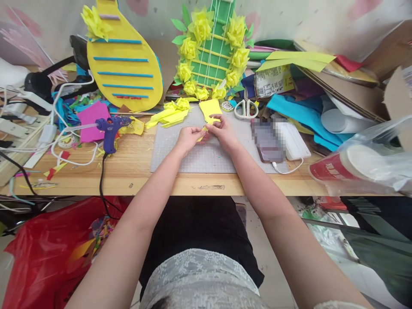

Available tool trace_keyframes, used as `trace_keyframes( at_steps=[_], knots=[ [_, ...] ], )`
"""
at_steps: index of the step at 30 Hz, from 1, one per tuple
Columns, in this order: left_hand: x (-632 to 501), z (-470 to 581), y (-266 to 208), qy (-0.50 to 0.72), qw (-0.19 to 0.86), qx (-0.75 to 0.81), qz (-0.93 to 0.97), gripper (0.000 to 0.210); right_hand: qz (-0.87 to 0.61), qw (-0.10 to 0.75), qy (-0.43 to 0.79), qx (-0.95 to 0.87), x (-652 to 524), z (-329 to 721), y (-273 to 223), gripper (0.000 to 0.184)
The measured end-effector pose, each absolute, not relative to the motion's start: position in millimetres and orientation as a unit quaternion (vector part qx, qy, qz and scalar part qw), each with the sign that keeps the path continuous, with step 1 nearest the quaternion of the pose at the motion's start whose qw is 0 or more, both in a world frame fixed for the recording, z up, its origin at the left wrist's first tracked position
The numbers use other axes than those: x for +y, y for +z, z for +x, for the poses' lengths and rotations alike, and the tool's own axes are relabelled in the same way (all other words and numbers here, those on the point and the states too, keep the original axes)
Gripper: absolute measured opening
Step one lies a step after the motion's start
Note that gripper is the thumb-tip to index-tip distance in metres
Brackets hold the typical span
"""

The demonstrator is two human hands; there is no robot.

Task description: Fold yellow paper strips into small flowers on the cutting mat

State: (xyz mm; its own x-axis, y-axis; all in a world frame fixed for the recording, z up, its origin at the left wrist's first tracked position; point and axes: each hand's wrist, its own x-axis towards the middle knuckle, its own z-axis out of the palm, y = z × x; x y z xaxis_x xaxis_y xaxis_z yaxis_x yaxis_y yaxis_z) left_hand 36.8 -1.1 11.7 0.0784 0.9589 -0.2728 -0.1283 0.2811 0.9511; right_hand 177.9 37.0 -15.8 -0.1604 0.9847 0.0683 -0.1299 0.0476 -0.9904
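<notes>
My left hand [189, 138] and my right hand [224, 132] meet over the grey cutting mat [167, 148]. Both have their fingers pinched on a small piece of yellow paper [211, 121], mostly covered by the fingers. Just beyond them lies a stack of yellow paper squares [210, 107]. Folded yellow paper pieces [170, 116] are heaped to the left of the stack. White-handled scissors [246, 110] rest at the mat's back right, beside a small roll of tape [226, 105].
A blue glue gun [110, 132] stands at left, its cord hanging over the table edge. Behind are a yellow paper instrument [124, 77] and a green one [209, 64] with yellow flowers. A phone [268, 139], white power bank [292, 139] and bagged cup [334, 166] sit at right.
</notes>
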Motion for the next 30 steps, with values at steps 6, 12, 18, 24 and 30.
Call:
trace_keyframes(
  at_steps=[6, 12, 18, 24, 30],
  knots=[
    [-1, 35, 13, 0.425, 0.611, 0.519, 0.42, 0.012, -0.429, 0.547, 0.504, -0.512, 41, 181, -19, 0.046],
    [-3, 34, 17, 0.427, 0.622, 0.517, 0.404, 0.015, -0.438, 0.552, 0.525, -0.477, 41, 187, -16, 0.05],
    [-5, 31, 18, 0.436, 0.618, 0.516, 0.401, 0.015, -0.426, 0.55, 0.559, -0.451, 37, 190, -10, 0.049],
    [-5, 30, 11, 0.422, 0.594, 0.535, 0.427, 0.02, -0.444, 0.543, 0.571, -0.426, 35, 190, -7, 0.048],
    [-4, 25, 16, 0.415, 0.606, 0.535, 0.419, 0.031, -0.454, 0.548, 0.574, -0.404, 36, 190, -10, 0.052]
  ],
)
